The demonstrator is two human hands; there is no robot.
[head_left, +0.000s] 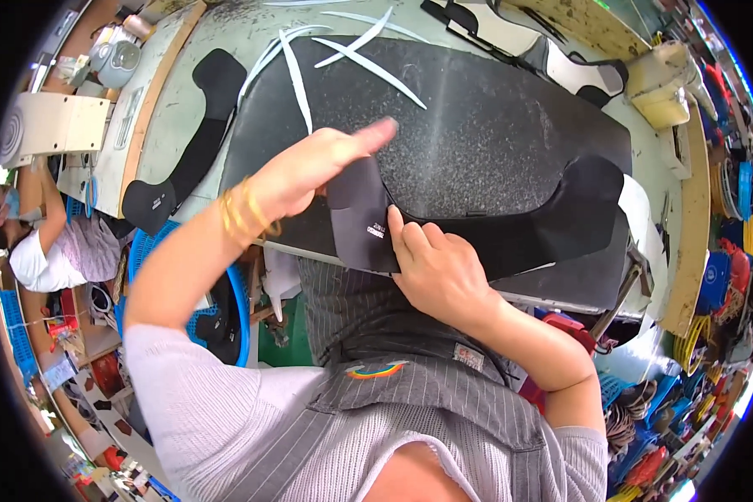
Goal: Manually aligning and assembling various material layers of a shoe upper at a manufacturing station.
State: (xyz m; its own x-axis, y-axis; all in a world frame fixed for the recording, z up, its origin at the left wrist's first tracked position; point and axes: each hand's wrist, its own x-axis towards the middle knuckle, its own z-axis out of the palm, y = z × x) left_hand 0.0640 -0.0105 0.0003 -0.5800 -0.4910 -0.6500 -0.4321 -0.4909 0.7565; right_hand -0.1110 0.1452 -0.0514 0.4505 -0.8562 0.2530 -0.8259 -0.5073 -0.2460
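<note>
A black curved sheet piece (510,234), apparently fabric or foam, lies along the near edge of the dark work board (477,125). Its broad left end carries small white print. My right hand (443,272) is closed at this left end, fingers bent and pressed together, the index finger along the inner edge. My left hand (309,171) hovers at or just above the top of the same end, its fingers stretched to the right and slightly blurred. Whether it touches the piece I cannot tell. Several pale blue curved strips (368,63) lie loosely across the board's far left part.
Another black curved piece (197,159) lies left of the board. Black-and-white pieces (510,38) are at the far right, near a yellowish bin (657,84). A blue basket (241,309) stands below the table's left. Another person (58,243) sits at far left by a machine (58,125).
</note>
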